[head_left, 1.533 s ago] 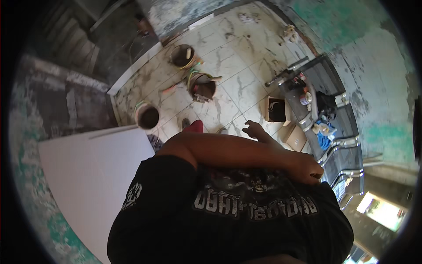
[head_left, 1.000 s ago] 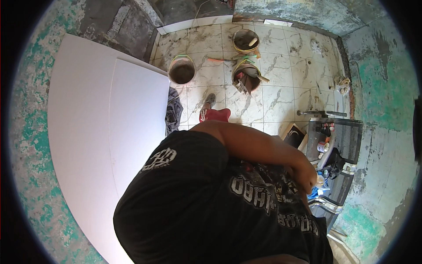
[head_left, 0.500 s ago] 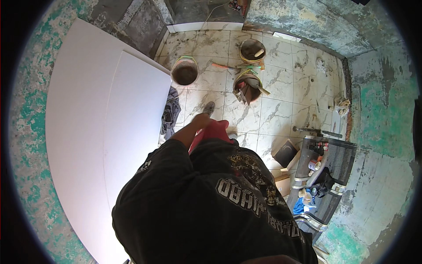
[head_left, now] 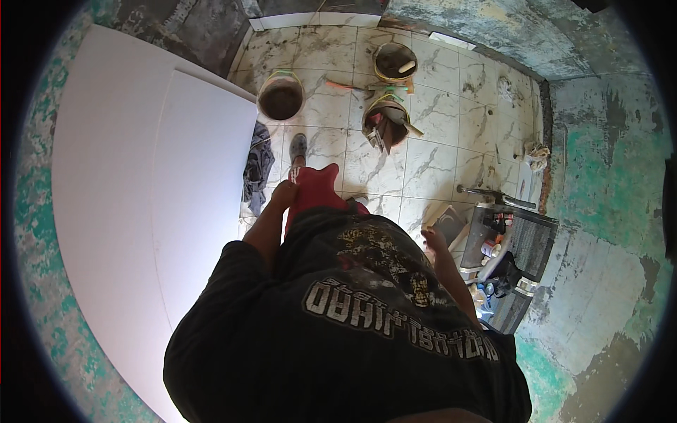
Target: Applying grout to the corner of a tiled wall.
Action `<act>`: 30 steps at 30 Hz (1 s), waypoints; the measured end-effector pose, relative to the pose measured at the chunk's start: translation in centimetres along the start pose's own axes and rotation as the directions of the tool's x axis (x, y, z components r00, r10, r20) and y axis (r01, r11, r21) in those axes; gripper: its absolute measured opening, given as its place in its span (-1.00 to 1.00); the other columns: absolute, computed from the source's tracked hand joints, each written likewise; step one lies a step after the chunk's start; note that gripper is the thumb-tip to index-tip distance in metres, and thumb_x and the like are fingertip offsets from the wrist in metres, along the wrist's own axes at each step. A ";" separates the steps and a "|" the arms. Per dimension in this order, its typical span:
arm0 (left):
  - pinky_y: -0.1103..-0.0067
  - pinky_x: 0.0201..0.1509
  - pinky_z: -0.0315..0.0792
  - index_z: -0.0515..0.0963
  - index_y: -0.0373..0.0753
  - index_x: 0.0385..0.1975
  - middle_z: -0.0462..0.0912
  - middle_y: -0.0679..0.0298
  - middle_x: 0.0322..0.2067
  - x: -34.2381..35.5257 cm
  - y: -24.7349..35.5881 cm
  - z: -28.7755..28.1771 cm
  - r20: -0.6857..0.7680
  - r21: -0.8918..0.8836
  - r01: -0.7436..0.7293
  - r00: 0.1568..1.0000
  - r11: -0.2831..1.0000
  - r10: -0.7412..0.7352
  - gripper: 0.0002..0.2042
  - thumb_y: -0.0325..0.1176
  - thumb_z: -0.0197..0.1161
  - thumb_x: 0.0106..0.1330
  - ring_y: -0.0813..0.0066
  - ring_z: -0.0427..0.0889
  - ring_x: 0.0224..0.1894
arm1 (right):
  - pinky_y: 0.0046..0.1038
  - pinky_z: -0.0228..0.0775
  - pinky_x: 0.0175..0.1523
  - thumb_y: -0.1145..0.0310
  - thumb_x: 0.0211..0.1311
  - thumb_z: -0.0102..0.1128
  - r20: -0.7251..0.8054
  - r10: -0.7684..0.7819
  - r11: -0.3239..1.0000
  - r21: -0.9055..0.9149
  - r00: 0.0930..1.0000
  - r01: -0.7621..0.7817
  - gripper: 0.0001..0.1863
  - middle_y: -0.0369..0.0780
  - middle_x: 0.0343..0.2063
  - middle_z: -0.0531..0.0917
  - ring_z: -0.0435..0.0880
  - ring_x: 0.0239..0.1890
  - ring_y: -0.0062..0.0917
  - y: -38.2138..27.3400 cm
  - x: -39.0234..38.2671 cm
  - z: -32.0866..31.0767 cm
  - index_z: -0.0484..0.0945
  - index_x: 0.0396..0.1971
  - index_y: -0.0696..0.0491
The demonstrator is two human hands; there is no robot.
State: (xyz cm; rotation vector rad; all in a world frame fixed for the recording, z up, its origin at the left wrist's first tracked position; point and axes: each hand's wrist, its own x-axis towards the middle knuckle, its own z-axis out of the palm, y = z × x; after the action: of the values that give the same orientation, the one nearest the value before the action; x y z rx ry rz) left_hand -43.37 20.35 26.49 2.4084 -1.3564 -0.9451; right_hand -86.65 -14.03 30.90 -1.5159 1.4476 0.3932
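Observation:
My left hand (head_left: pixel 285 193) hangs beside my red shorts (head_left: pixel 314 189), next to the left leg. Its fingers are foreshortened, and whether they are curled cannot be made out. Over on the right, my right hand (head_left: pixel 434 240) is held away from my body with loosely parted fingers and nothing visible in it. Beneath and beside it in the view is a shallow open box (head_left: pixel 451 224) with a dark inside. A grey shoe (head_left: pixel 298 146) shows on my left foot, stepped ahead of the other.
A dark-filled bucket (head_left: pixel 261 100) stands ahead left. Another bucket (head_left: pixel 367 116) holds trowel-like tools; behind it is a third bucket (head_left: pixel 377 65). A long-handled tool (head_left: pixel 345 86) lies between. A white panel (head_left: pixel 106 176) runs along my left; a metal bench (head_left: pixel 539 243) with clutter is at right.
My left hand has moved left from the front of my shorts to their side. My right hand has come into view. The left foot has stepped forward, and the view has shifted.

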 end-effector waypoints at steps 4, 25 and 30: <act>0.33 -0.36 0.40 0.50 -0.31 -0.54 0.55 0.02 -0.54 0.3 -2.3 -1.0 -0.273 -0.078 0.057 0.959 0.995 -0.076 -0.74 -0.23 0.00 0.16 0.21 0.55 -0.47 | -0.44 0.40 -0.24 0.14 -0.02 0.25 -0.050 -0.025 0.999 -0.032 0.998 0.024 -0.49 -0.03 -0.30 0.58 0.57 -0.35 -0.44 -5.4 2.8 1.2 0.43 -0.09 0.11; 0.48 -0.23 0.33 0.38 -0.17 -0.15 0.49 0.30 -0.25 4.4 -23.7 -26.4 0.371 -0.885 0.460 0.603 -0.073 -0.707 -0.70 -0.15 0.04 0.20 0.49 0.44 -0.31 | -0.56 0.31 -0.45 0.25 0.05 0.15 0.136 -0.687 0.656 -0.306 0.714 0.690 -0.58 -0.30 -0.59 0.50 0.43 -0.54 -0.62 -47.3 15.7 14.5 0.39 -0.15 0.20; 0.51 -0.32 0.31 0.39 -0.17 -0.15 0.50 0.30 -0.30 3.0 -24.5 -24.2 0.404 -0.886 0.438 0.569 -0.152 -0.716 -0.71 -0.18 0.04 0.18 0.48 0.45 -0.38 | -0.53 0.31 -0.42 0.17 0.08 0.07 0.210 -0.253 0.926 -0.231 0.944 0.299 -0.65 -0.26 -0.57 0.53 0.47 -0.51 -0.59 -57.6 15.7 15.3 0.49 -0.26 0.14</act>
State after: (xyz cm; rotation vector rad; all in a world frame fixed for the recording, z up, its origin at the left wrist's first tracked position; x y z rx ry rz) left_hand -10.34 28.53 32.14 1.7142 0.6882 -1.0845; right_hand -25.57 -21.05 34.99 -1.8193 1.0528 0.5462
